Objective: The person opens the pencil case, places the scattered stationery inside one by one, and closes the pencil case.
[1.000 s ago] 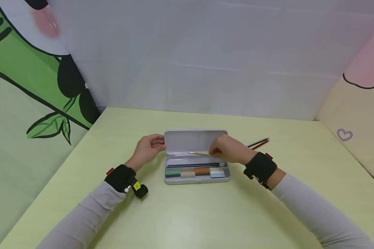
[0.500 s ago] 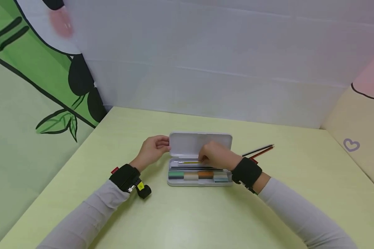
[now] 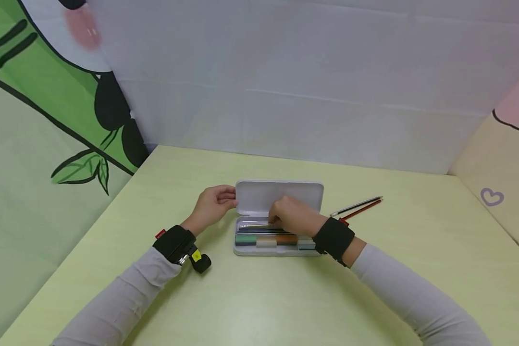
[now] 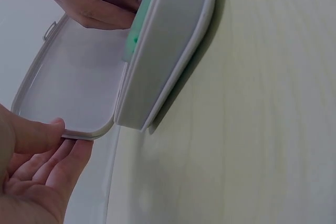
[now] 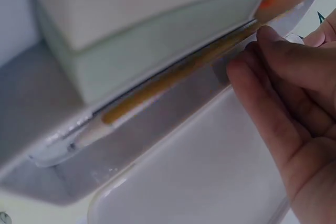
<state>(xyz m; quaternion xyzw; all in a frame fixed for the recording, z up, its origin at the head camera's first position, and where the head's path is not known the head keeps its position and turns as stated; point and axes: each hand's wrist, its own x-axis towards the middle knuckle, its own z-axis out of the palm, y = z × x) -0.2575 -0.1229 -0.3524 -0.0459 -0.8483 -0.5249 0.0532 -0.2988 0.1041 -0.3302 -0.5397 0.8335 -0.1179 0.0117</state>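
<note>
A white pencil case point(image 3: 240, 251) stands on the table with its lid point(image 3: 255, 197) raised. My left hand point(image 3: 214, 205) holds the lid's left edge, the thumb on its inner side and fingers behind, as the left wrist view shows. Inside the case, my right hand point(image 3: 291, 214) pinches a yellow pencil point(image 5: 168, 80) at the back of the tray, along the hinge side. A clear cap-like piece point(image 5: 52, 150) covers one end of it. Dark pencils point(image 3: 257, 231) lie in front of it. The exact fingertip contact is partly hidden.
Coloured blocks, green point(image 3: 245, 240), beige point(image 3: 265, 240) and orange point(image 3: 287, 240), fill the case's front row. A black pencil point(image 3: 356, 205) and a reddish-brown pencil point(image 3: 363, 209) lie on the table point(image 3: 259, 307) to the right. A pale wall point(image 3: 285, 125) stands behind.
My right hand has moved left and down, bringing the yellow pencil from above the case into its back part. My left hand stays at the lid. The head view has shifted slightly.
</note>
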